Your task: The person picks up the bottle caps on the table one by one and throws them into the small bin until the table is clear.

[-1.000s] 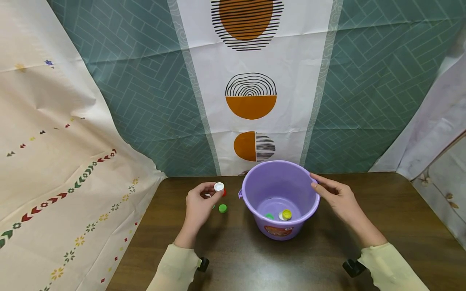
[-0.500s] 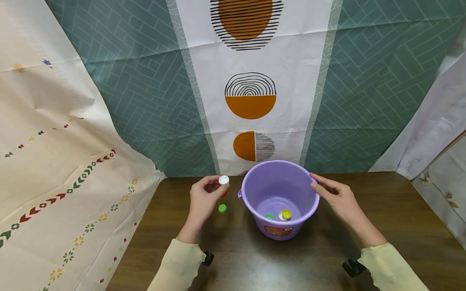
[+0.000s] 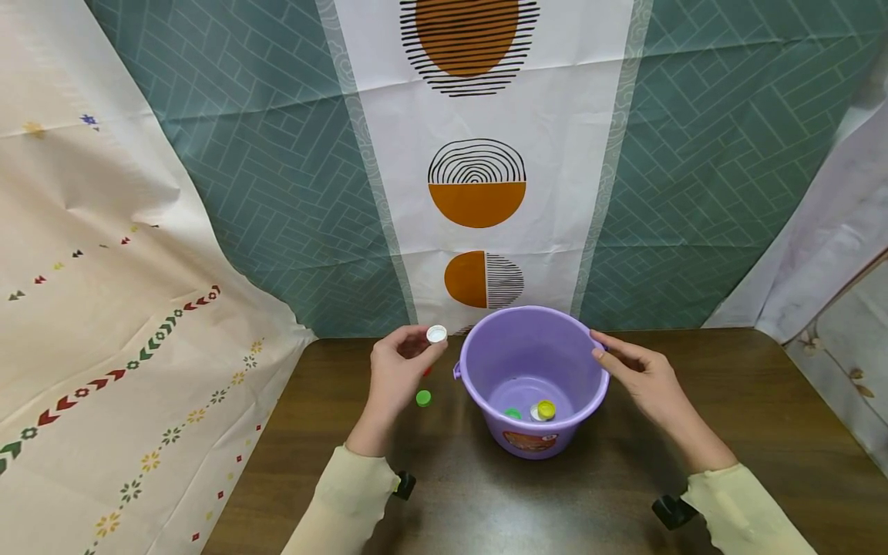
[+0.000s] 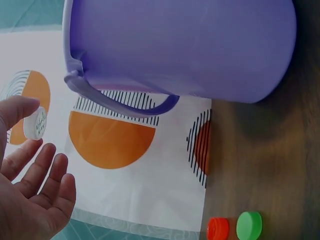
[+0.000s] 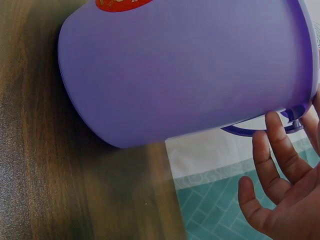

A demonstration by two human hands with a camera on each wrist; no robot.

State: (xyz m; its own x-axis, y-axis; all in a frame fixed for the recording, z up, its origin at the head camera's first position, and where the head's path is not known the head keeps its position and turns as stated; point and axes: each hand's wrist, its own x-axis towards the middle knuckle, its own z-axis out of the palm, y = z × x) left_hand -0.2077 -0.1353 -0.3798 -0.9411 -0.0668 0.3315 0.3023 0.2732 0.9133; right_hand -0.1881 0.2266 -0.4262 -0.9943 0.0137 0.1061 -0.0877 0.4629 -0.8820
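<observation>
Between thumb and index finger, my left hand [image 3: 395,375] pinches a white bottle cap [image 3: 436,334], held up just left of a purple bucket [image 3: 530,339]. In the left wrist view the cap [image 4: 36,122] is near the thumb tip, and the other fingers are spread. My right hand [image 3: 641,378] grips the bucket's right rim, beside the handle joint [image 5: 296,125]. Inside the bucket lie a yellow cap [image 3: 546,409], a green cap [image 3: 513,413] and something white. A loose green cap [image 3: 423,398] and a red cap [image 4: 218,229] lie on the table left of the bucket.
The brown wooden table [image 3: 527,509] ends at a hanging patterned cloth [image 3: 479,231] behind the bucket. A cream embroidered cloth [image 3: 139,347] hangs along the left side. The bucket's purple handle [image 4: 130,107] hangs down on its left side.
My left hand has risen and moved right toward the bucket with the white cap, uncovering more table around the green cap. My right hand and the bucket stay put.
</observation>
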